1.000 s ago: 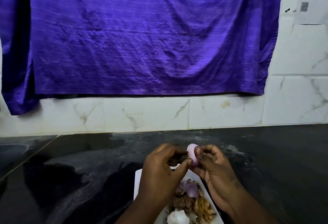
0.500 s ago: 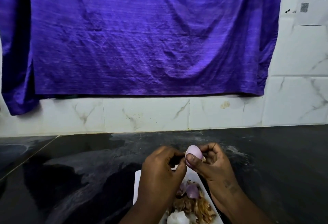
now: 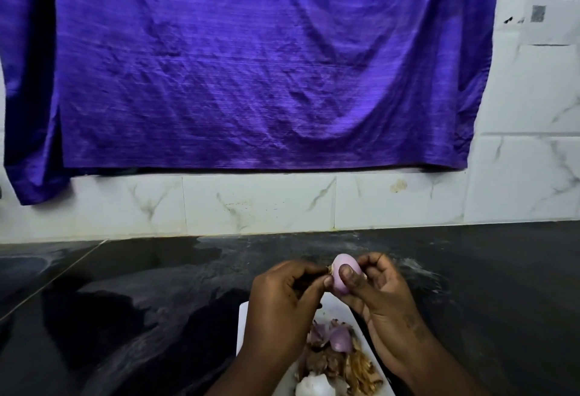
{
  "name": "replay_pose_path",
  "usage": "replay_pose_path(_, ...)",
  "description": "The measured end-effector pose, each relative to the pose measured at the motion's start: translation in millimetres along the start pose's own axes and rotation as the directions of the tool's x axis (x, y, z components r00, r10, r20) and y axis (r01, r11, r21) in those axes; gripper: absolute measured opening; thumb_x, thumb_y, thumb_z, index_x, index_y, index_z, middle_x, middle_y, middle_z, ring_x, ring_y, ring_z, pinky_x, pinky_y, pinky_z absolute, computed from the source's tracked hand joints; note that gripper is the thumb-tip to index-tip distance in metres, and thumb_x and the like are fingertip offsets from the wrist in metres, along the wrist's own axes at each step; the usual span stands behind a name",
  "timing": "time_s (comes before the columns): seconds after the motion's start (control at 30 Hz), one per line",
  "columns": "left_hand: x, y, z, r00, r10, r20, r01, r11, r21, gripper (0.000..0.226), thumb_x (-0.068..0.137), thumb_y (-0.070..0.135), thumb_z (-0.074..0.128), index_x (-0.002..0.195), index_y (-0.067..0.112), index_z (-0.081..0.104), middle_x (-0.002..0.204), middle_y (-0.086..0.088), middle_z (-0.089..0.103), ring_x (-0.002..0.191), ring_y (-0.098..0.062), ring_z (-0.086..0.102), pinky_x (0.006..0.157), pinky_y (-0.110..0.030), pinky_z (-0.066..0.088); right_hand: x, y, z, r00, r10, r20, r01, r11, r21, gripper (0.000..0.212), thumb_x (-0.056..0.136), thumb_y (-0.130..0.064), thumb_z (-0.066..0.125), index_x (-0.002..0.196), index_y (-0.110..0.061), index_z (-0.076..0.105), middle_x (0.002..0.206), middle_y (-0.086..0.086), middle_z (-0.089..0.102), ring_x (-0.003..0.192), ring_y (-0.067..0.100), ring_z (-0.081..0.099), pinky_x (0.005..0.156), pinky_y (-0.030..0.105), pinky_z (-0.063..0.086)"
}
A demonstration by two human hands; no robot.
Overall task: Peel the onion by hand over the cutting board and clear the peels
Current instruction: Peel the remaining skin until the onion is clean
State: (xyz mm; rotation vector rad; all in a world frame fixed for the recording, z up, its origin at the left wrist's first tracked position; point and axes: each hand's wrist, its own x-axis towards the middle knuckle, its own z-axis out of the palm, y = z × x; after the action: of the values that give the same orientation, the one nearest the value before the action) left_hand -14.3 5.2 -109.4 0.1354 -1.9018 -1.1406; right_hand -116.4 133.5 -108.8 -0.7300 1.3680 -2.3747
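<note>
Your right hand (image 3: 383,298) grips the onion (image 3: 340,265) — left hand (image 3: 279,301) pinching its end — above the cutting board's (image 3: 243,323) far edge.

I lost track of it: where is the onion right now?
Head view, low centre: the onion is pinched between left hand and right hand, above the far end of the cutting board.

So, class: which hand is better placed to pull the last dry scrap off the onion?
The left hand: it pinches the dry scrap at the onion's end, while the right hand grips the onion above the cutting board.
</note>
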Motion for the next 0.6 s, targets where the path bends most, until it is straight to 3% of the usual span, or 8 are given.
replay_pose_path(0.1, -1.2, -2.0, 1.6, 0.999, 0.031, 0.01, -0.031, 0.999, 0.03, 0.013, 0.09, 0.023, 0.082, 0.098, 0.033, 0.083, 0.089, 0.013, 0.079, 0.081, -0.013, 0.078, 0.071, -0.041, 0.066, 0.1, 0.5, -0.5, 0.999, -0.03, -0.012, 0.029, 0.998, -0.063, 0.077, 0.048, -0.038, 0.101, 0.101, -0.004, 0.057, 0.104, 0.024, 0.073, 0.094, 0.034, 0.075, 0.082, 0.042, 0.062)
replay_pose_path(0.2, -1.8, -2.5, 2.7, 1.0, 0.027, -0.009, -0.026, 0.997, 0.069, 0.01, 0.089, 0.027, 0.08, 0.097, 0.034, 0.081, 0.086, 0.012, 0.077, 0.077, -0.013, 0.077, 0.069, -0.041, 0.066, -1.3, 1.6, 0.3, 0.998, -0.062, -0.02, 0.058, 0.986, -0.159, 0.055, 0.062, -0.016, 0.097, 0.1, -0.005, 0.059, 0.102, 0.023, 0.073, 0.09, 0.029, 0.074, 0.077, 0.035, 0.061)
replay_pose_path(0.27, -2.4, -0.7, 2.8, 1.0, 0.019, -0.024, -0.016, 0.994, 0.108, 0.008, 0.086, 0.034, 0.075, 0.094, 0.033, 0.078, 0.085, 0.012, 0.075, 0.073, -0.013, 0.077, 0.067, -0.04, 0.066, -1.7, 3.3, 1.1, 0.996, -0.089, -0.021, 0.083, 0.976, -0.203, 0.053, 0.062, -0.013, 0.096, 0.1, -0.004, 0.06, 0.099, 0.023, 0.072, 0.087, 0.025, 0.072, 0.075, 0.033, 0.061)
replay_pose_path(0.4, -4.7, 5.9, 3.0, 0.997, 0.072, -0.033, -0.061, 0.96, 0.274, 0.012, 0.086, 0.04, 0.072, 0.085, 0.029, 0.07, 0.08, 0.013, 0.068, 0.069, -0.007, 0.071, 0.063, -0.039, 0.061, -2.5, 3.2, 3.6, 0.994, -0.11, -0.001, 0.108, 0.973, -0.202, 0.049, 0.06, -0.016, 0.093, 0.098, -0.006, 0.062, 0.098, 0.023, 0.071, 0.087, 0.027, 0.071, 0.076, 0.037, 0.06)
replay_pose_path(0.5, -3.9, 9.3, 3.1, 0.993, 0.116, -0.032, -0.093, 0.911, 0.401, 0.011, 0.088, 0.031, 0.074, 0.082, 0.027, 0.065, 0.079, 0.013, 0.063, 0.069, -0.005, 0.065, 0.061, -0.036, 0.056, -6.0, 0.6, 7.5, 0.995, -0.102, 0.019, 0.104, 0.98, -0.172, 0.054, 0.051, -0.03, 0.099, 0.091, -0.015, 0.067, 0.097, 0.02, 0.074, 0.086, 0.028, 0.073, 0.072, 0.034, 0.062)
replay_pose_path(0.6, 0.9, 9.5, -1.1, 0.994, 0.095, -0.048, -0.065, 0.898, 0.435, 0.012, 0.085, 0.02, 0.075, 0.079, 0.026, 0.067, 0.075, 0.014, 0.062, 0.068, -0.006, 0.06, 0.058, -0.02, 0.047, -8.4, -3.1, 11.6, 0.999, -0.032, 0.034, 0.034, 0.998, -0.045, 0.07, 0.036, -0.047, 0.102, 0.089, -0.014, 0.068, 0.096, 0.017, 0.076, 0.084, 0.029, 0.075, 0.072, 0.036, 0.064)
